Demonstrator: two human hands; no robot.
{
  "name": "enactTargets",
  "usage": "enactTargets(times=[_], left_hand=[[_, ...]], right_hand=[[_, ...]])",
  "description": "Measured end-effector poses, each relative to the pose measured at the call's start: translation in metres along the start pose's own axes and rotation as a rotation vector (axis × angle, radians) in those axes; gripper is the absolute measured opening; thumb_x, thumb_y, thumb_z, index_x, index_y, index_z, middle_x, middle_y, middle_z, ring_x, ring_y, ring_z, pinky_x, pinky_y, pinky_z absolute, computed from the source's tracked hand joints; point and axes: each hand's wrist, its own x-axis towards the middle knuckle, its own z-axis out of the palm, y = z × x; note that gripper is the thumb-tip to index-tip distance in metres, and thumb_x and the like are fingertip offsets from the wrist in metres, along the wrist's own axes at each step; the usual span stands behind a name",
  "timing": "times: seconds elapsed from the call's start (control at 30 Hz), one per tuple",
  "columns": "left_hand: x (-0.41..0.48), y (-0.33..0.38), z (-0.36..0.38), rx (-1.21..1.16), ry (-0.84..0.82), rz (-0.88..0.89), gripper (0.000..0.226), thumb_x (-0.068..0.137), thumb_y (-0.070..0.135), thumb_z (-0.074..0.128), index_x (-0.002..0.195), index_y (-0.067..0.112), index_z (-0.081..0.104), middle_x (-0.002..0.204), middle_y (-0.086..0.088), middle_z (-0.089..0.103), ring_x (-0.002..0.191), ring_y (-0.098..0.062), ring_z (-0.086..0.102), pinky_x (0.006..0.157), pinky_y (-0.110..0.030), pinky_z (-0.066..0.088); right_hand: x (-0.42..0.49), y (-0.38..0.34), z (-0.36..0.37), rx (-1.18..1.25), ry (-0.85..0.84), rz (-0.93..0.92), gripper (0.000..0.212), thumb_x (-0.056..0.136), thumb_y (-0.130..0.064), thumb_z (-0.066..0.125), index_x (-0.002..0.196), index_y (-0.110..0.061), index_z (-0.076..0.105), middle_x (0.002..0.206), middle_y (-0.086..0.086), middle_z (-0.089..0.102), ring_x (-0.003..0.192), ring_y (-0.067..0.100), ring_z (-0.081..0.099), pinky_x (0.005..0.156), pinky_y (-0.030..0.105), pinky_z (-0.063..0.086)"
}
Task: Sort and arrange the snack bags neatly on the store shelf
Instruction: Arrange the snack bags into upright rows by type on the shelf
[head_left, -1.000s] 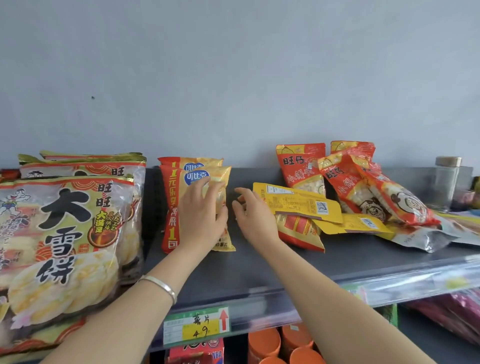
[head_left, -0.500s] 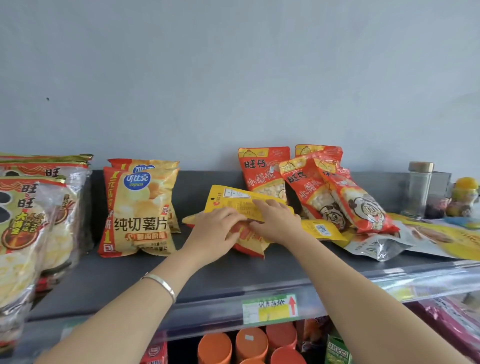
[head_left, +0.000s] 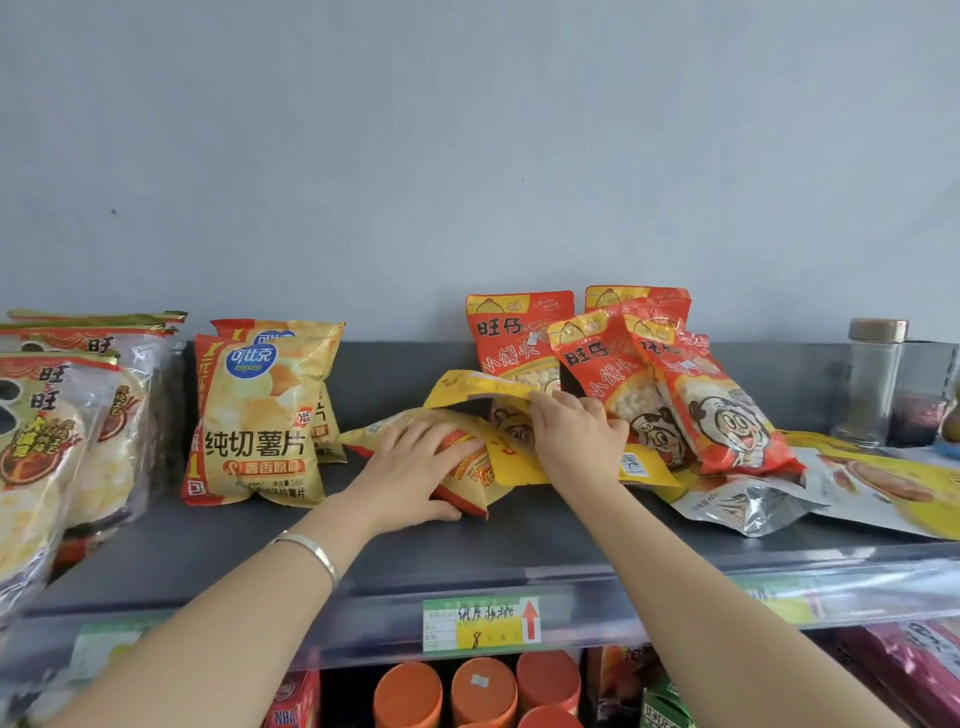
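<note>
My left hand (head_left: 415, 470) lies over a yellow-orange chip bag (head_left: 470, 475) lying flat on the dark grey shelf (head_left: 467, 543), fingers on top and thumb round its near edge. My right hand (head_left: 576, 436) pinches the edge of a flat yellow bag (head_left: 511, 460) and lifts it off the chip bag. Two matching chip bags (head_left: 254, 421) stand upright to the left. Several red snack bags (head_left: 727, 415) lean in a loose pile behind my right hand.
Large rice-cracker bags (head_left: 62, 415) fill the shelf's left end. A silver pouch (head_left: 748, 506) and flat yellow packs lie at the right, with a glass jar (head_left: 872, 384) behind them. A price tag (head_left: 480, 623) is on the shelf's front rail, orange lids (head_left: 483, 691) below.
Both hands left the upright chip bags and moved right to the pile. The right hand has raised the yellow bag's edge, and the left hand now covers the chip bag beneath.
</note>
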Motion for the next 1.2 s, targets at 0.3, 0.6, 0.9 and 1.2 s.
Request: enactTargets(times=[0.3,0.6,0.9,1.2], left_hand=[[0.018,0.004,0.005,0.216,0.121,-0.013,0.072,0.078,0.028,0.068,0.141,0.034,0.032,0.143,0.000,0.041,0.130,-0.030,0.040,0.108,-0.054,0.027],[-0.010,-0.015,-0.014,0.137,0.318,0.128,0.062,0.065,0.040,0.080,0.121,0.025,0.058,0.117,0.005,0.065,0.104,-0.021,0.063,0.083,-0.044,0.052],[-0.055,-0.016,-0.056,-0.069,0.294,-0.015,0.051,0.082,0.042,0.066,0.128,0.024,0.051,0.119,0.007,0.062,0.110,-0.016,0.057,0.093,-0.031,0.039],[-0.068,-0.023,-0.073,-0.064,0.209,-0.047,0.053,0.086,0.050,0.058,0.133,0.032,0.040,0.121,0.012,0.057,0.112,-0.012,0.053,0.088,-0.030,0.039]], right_hand=[[-0.006,0.006,0.009,0.019,-0.001,0.013,0.037,0.103,-0.040,0.028,0.134,-0.034,0.049,0.141,-0.006,0.049,0.137,0.026,0.033,0.096,0.045,0.031],[-0.002,0.009,0.013,0.060,0.058,0.064,0.037,0.103,-0.040,0.030,0.134,-0.036,0.050,0.144,-0.004,0.048,0.137,0.028,0.032,0.098,0.047,0.030],[-0.011,0.003,0.012,-0.102,-0.282,-0.101,0.049,0.092,-0.034,0.041,0.139,-0.044,0.040,0.157,-0.006,0.024,0.147,0.026,0.013,0.110,0.066,0.005],[-0.038,-0.049,-0.001,0.385,-0.594,-0.286,0.052,0.076,-0.023,0.066,0.125,-0.025,0.051,0.117,-0.004,0.059,0.115,0.021,0.051,0.110,0.057,0.028]])
